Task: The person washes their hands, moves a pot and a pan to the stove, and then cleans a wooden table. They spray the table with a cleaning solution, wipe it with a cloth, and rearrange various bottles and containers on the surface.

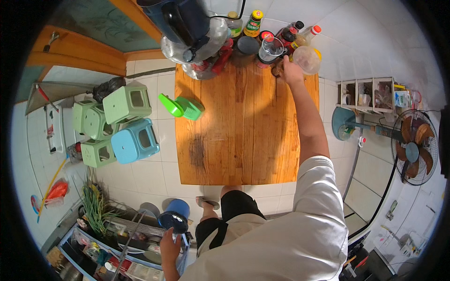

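Observation:
My right hand (pixel 293 73) reaches to the far right part of the wooden table (pixel 242 133), among bottles and jars. Its fingers are beside a clear plastic cup with a handle (pixel 270 50), a small dark jar (pixel 276 70) and a round translucent container (pixel 307 59); whether it grips any of them cannot be told. Low in the view, away from the table, my left hand (pixel 170 246) has its fingers apart and nothing visible in it. Near its fingertips in the picture is a blue bucket (pixel 177 209) with a dark round top. A bright green plastic object (pixel 182 107) lies at the table's left edge.
A dark kettle (pixel 179 24) stands over metal lids at the back left. Sauce bottles (pixel 253 24) line the wall. Green stools (pixel 126 103) and a blue stool (pixel 135 140) are left of the table, a standing fan (pixel 411 151) right, a loaded rack (pixel 144 261) lower left.

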`<state>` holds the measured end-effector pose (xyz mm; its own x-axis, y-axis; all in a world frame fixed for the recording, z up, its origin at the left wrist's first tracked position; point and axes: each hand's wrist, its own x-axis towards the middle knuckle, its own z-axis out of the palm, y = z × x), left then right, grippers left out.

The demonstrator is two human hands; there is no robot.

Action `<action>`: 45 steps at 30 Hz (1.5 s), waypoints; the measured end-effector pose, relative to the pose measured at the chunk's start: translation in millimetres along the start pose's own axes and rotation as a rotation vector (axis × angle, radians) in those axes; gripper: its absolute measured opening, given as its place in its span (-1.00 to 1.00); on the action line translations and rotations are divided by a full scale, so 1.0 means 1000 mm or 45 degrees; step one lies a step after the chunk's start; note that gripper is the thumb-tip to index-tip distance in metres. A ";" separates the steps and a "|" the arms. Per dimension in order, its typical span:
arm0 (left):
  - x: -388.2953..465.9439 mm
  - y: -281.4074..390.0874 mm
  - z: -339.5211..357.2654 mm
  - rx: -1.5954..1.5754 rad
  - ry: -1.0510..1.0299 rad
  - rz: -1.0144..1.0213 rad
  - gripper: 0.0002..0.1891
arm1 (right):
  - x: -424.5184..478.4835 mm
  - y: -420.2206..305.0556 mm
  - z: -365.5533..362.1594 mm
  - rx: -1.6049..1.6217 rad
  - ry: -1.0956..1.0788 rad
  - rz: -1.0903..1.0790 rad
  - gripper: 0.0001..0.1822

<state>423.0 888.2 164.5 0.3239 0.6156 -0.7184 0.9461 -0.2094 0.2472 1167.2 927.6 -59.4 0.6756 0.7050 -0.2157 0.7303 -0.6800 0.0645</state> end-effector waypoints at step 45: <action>-0.029 -0.126 -0.013 0.215 0.332 0.318 -0.53 | -0.367 -0.281 0.001 1.263 0.409 -0.310 -0.55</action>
<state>293.8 906.5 162.9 0.5532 0.6976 -0.4554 0.8323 -0.4855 0.2675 713.9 859.8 0.6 0.6232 0.7656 0.1597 0.5384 -0.2719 -0.7977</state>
